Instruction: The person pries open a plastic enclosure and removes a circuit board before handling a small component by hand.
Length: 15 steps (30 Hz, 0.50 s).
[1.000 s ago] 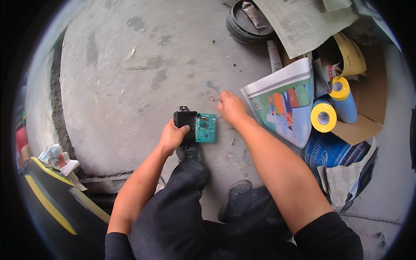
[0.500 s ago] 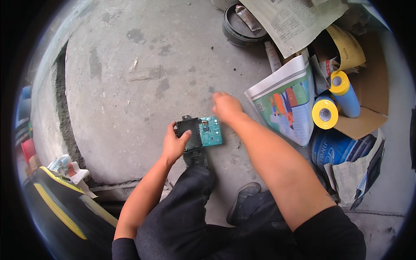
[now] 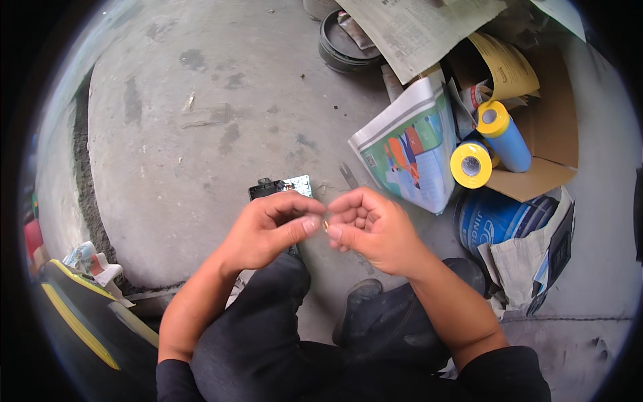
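Both my hands are raised close together over my knees. My right hand (image 3: 375, 234) pinches a tiny brass-coloured metal piece (image 3: 326, 226) between thumb and fingertips; its exact kind is too small to make out. Facing it, my left hand (image 3: 271, 229) has curved fingers, with a gap between thumb and forefinger and nothing visible in it. Behind the left hand, a black plastic housing (image 3: 262, 189) with a green circuit board (image 3: 301, 183) beside it is partly hidden. A grey two-pronged object (image 3: 348, 175) lies on the floor just beyond my right hand.
At right are a folded newspaper (image 3: 408, 151), yellow-and-blue rolls (image 3: 512, 151), a cardboard box (image 3: 552, 120) and a blue bucket (image 3: 495, 218). A black tub (image 3: 341, 50) stands at the far side. A black-and-yellow object (image 3: 80, 315) is at left; a crack (image 3: 82, 147) runs along the concrete.
My left hand has let go of the black housing and come up nearer. My right hand has drawn back toward it, now showing the small metal piece. The view has shifted slightly right.
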Tool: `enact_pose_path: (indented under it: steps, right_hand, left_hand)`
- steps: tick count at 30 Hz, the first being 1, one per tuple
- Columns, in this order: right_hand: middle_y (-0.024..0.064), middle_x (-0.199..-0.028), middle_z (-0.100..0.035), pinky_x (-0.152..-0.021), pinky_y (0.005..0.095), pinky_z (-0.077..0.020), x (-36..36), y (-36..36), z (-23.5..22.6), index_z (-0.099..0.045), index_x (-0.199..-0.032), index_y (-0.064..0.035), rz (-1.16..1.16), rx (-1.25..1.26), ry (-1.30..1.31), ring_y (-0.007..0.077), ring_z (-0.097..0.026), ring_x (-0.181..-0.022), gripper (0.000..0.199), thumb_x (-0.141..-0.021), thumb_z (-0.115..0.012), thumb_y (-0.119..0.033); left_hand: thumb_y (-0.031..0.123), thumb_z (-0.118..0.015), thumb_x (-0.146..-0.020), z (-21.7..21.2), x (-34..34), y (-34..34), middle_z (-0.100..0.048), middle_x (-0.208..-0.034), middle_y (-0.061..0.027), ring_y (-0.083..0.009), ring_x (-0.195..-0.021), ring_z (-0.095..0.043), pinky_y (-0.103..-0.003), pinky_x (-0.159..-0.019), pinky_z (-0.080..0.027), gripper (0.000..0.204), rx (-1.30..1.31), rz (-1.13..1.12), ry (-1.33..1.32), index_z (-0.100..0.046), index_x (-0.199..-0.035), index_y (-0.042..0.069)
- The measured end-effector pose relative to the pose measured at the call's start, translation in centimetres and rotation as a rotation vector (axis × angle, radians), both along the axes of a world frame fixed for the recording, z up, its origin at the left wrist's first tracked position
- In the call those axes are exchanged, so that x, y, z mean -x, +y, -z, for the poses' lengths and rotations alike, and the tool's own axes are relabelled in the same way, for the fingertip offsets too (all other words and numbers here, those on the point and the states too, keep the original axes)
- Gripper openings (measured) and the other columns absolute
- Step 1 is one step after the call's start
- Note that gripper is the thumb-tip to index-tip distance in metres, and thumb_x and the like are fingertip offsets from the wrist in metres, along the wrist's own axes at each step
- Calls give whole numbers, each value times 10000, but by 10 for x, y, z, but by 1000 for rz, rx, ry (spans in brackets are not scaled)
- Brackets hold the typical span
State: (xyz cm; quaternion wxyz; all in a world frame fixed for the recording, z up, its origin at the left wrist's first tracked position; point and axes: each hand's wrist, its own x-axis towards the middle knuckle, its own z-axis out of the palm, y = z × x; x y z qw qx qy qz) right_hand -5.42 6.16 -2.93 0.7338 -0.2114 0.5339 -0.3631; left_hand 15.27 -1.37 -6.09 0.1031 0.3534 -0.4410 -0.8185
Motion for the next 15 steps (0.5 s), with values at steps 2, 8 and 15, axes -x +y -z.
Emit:
enact_pose_path:
  steps: [2,8,15]
  right_hand:
    - [74,-950,-649,-729,239,-530,3,9,-8,-556,-1057,17,25,65,1,94,-633,-819,218,-881,-668,-46]
    - [56,-853,-666,-700,250,-529,7,32,-16,-579,-978,1,66,311,266,106,-647,-756,180,-851,-699,-43]
    - [77,-862,-653,-670,261,-531,13,36,-23,-574,-968,-7,126,597,426,136,-662,-736,209,-801,-693,37]
  left_hand:
    - [111,-667,-912,-13,7,2,-654,-945,-29,-66,-872,-580,-239,-752,-476,233,11,42,57,-648,-1106,-15]
    - [-3,-677,-868,-33,21,6,-660,-937,-75,-141,-844,-635,-280,-749,-525,155,-18,98,27,-651,-1019,-25]
    - [49,-689,-879,-39,31,15,-682,-901,-55,-106,-830,-635,-249,-727,-510,139,12,12,151,-663,-1002,-11]
